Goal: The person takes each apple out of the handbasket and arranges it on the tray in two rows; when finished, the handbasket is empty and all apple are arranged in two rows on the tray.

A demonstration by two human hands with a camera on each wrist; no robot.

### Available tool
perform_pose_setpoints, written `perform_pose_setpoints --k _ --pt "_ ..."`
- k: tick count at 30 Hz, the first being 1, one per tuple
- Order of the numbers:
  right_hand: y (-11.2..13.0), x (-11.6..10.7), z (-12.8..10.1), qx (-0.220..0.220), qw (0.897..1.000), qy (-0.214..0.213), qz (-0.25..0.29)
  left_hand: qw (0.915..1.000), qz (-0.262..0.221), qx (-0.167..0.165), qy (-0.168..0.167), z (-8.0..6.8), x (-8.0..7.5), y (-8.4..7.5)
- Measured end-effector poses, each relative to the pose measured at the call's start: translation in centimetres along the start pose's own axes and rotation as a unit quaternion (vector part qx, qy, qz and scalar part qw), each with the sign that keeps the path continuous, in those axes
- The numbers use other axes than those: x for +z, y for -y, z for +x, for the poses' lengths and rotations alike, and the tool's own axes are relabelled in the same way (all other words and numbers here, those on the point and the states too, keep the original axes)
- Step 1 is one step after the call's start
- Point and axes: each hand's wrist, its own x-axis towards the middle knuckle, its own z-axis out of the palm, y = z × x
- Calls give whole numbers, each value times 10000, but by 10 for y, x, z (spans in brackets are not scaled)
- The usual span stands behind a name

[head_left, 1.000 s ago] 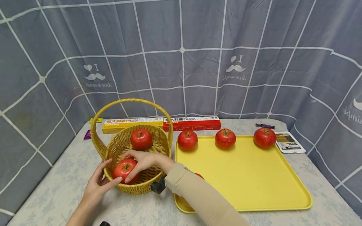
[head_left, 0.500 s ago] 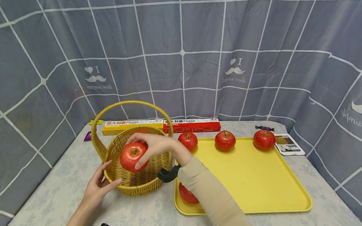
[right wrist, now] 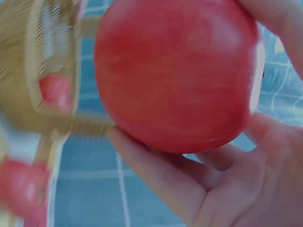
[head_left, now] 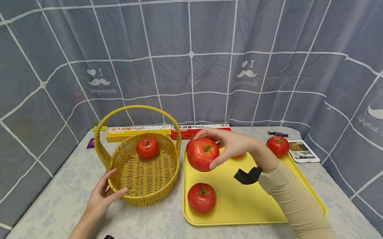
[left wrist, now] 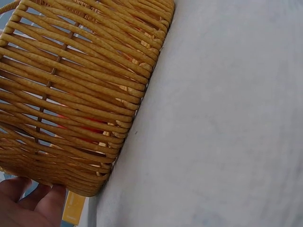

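My right hand grips a red apple above the back left of the yellow tray. The right wrist view shows the apple with thumb and fingers around it. At the near left side of the woven basket, my left hand holds the rim, thumb over the edge. In the left wrist view, fingers lie against the basket's outer wall. One apple sits inside the basket. Another apple stands at the tray's front left; the held apple and hand partly hide others behind.
An apple stands at the tray's far right corner, beside a white packet. Yellow and red pasta boxes lie along the back. Wrapped candies lie near the rear edge. The basket's tall handle arches upward.
My right hand has lifted an apple out of the basket and carried it right, over the tray. The left hand has stayed at the basket's rim.
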Motion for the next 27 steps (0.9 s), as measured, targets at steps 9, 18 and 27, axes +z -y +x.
perform_pose_setpoints --k 9,18,27 --pt "-47 2 -88 821 9960 -341 123 9999 48 -65 -83 1 1 -2" --pt "-82 27 -132 1147 9920 -380 374 9998 137 -119 -121 1 1 -1" --pt "-97 43 -150 1523 9866 -352 468 9999 45 -84 -81 0 1 -2"
